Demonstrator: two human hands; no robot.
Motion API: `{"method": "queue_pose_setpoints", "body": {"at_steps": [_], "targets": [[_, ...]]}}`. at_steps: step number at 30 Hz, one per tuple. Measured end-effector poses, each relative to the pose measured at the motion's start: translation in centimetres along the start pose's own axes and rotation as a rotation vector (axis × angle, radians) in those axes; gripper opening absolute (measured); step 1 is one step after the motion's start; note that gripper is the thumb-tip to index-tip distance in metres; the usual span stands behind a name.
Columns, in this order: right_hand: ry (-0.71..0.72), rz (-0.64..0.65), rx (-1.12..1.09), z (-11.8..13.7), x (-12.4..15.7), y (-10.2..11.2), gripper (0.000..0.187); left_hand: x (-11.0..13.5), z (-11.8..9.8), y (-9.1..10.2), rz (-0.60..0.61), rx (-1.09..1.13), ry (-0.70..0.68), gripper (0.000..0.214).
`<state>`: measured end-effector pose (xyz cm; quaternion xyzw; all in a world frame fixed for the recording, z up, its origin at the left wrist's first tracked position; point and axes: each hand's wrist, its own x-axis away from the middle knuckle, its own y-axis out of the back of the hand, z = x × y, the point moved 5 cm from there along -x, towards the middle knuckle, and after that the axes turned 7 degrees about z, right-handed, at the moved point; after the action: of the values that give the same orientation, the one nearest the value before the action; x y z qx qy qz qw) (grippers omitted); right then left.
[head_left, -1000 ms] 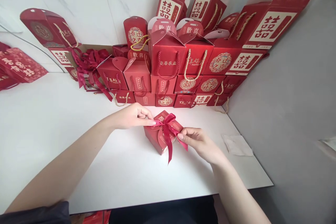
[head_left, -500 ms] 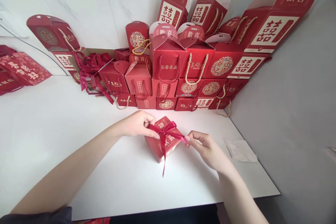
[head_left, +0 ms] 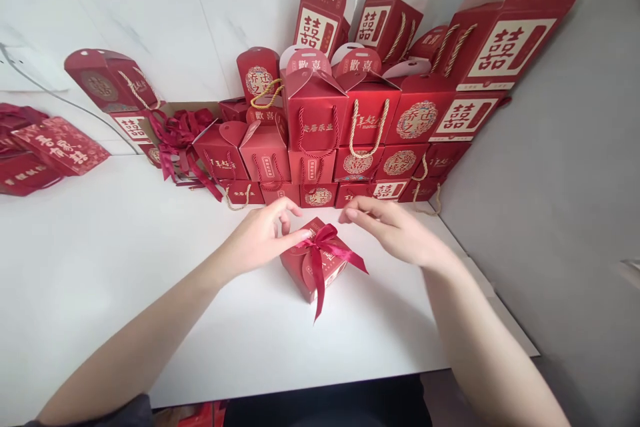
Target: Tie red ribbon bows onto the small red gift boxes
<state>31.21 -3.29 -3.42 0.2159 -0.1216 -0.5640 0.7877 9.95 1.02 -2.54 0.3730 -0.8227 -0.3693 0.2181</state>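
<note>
A small red gift box (head_left: 300, 271) with gold lettering sits on the white table, turned cornerwise. Tied over its top is a dark red ribbon bow (head_left: 327, 247), with one tail hanging down the front and another sticking out to the right. My left hand (head_left: 263, 233) is at the box's left side, thumb reaching over the top by the bow's knot and fingers apart; whether the thumb presses on the ribbon I cannot tell. Just right of the box and above it, my right hand (head_left: 395, 230) hovers with fingers stretched out, holding nothing.
Stacked red gift boxes (head_left: 367, 110) with rope handles line the wall behind. Left of them, a carton holds a heap of red ribbons (head_left: 183, 137). Red patterned bags (head_left: 63, 147) lie at the far left. A grey wall (head_left: 550, 213) bounds the right side.
My right hand has let go of the ribbon tail and moved up and away. The fingers of my left hand have spread off the bow. Both tails now hang loose.
</note>
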Motion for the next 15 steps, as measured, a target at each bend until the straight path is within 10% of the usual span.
{"method": "queue_pose_setpoints", "body": {"at_steps": [3, 7, 10, 15], "targets": [[0.039, -0.132, -0.315, -1.6, -2.3, -2.5, 0.030, 2.1, -2.2, 0.2, -0.239, -0.225, -0.012, 0.028], [-0.050, -0.023, -0.591, -3.7, -2.9, -5.7, 0.035, 3.9, -4.0, -3.2, -0.211, -0.363, -0.222, 0.047], [-0.041, 0.054, -0.604, -3.6, -2.4, -6.0, 0.036, 5.0, -3.6, -5.7, -0.331, -0.451, -0.358, 0.072], [0.001, 0.035, -0.562, -4.1, -2.1, -5.0, 0.035, 5.0, -1.9, -6.2, -0.496, -0.379, -0.507, 0.057]]}}
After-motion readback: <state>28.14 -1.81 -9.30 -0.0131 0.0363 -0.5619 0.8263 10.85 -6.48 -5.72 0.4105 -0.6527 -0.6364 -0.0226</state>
